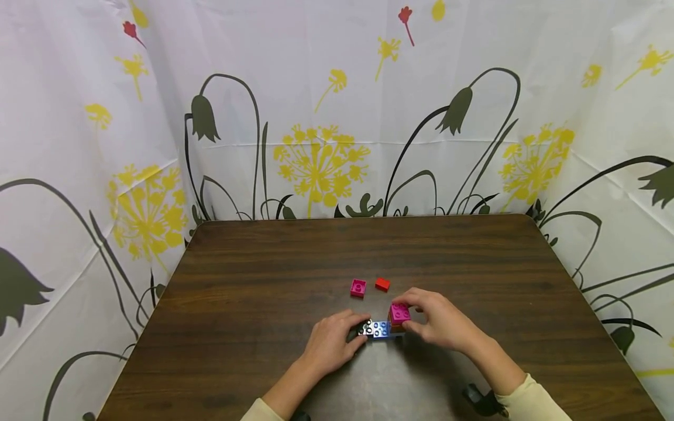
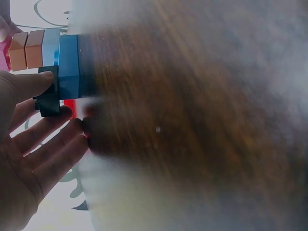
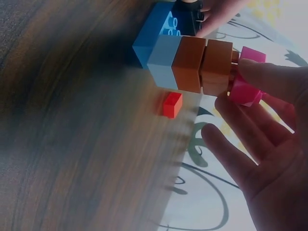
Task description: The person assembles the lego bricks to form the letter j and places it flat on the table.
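A long blue toy brick [image 3: 151,36] lies on the table. At its right end rises a stack of a light blue brick [image 3: 165,61], a brown brick [image 3: 187,64] and another brown brick [image 3: 216,67]. My right hand [image 1: 437,320] pinches a pink brick [image 3: 248,79] at the top; it is slightly askew, with studs showing in a gap beneath it. At the other end, my left hand [image 1: 333,340] grips a black brick [image 2: 49,103] between thumb and fingers. This black brick sits on the blue one, partly covered by the thumb.
Behind the build lie a loose pink brick [image 1: 358,288], its hollow side up, and a small red brick [image 1: 382,285]. The brown wooden table [image 1: 237,275] reaches back to a white curtain [image 1: 326,70] with printed flowers.
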A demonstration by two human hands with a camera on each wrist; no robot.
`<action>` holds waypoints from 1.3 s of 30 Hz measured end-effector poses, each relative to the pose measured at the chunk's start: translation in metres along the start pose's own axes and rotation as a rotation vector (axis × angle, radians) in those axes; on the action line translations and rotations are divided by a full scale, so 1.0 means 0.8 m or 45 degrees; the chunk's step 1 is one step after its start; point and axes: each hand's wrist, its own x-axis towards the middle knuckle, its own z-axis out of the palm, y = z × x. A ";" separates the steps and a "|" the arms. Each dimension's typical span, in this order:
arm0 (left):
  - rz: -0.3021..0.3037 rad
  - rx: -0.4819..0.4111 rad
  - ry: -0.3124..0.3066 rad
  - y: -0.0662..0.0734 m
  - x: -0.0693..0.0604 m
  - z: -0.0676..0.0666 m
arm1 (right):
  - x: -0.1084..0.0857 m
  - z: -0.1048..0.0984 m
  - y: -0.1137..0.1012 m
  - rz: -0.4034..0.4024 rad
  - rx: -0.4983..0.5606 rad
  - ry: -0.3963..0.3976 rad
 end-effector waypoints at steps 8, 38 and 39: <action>-0.002 -0.001 0.001 -0.001 0.001 0.001 | 0.002 0.003 0.001 -0.033 -0.073 0.007; -0.027 -0.040 -0.076 -0.003 0.015 -0.026 | 0.025 -0.012 -0.016 0.048 -0.174 -0.049; -0.030 -0.042 -0.085 -0.002 0.016 -0.028 | 0.026 -0.013 -0.017 0.049 -0.170 -0.053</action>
